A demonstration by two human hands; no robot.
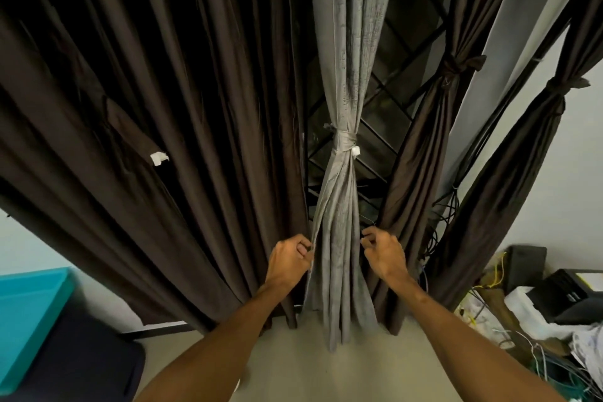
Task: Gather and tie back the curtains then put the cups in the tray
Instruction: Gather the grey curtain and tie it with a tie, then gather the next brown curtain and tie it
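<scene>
We are pinching the left edge of the tied grey curtain (339,271) at centre with the left hand (288,254) — right hand (383,251) curling just beside its right edge, grip unclear — and any hard tug is risking loosening the knot (344,140).

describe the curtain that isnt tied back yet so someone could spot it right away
Start at the dark window with the diagonal grille and go left past the pale grey curtain knotted at its middle. The wide dark brown curtain there hangs in loose folds. Unlike the grey one and the two tied brown curtains right of the window, it has no knot; its white-tipped strap dangles free.
</scene>
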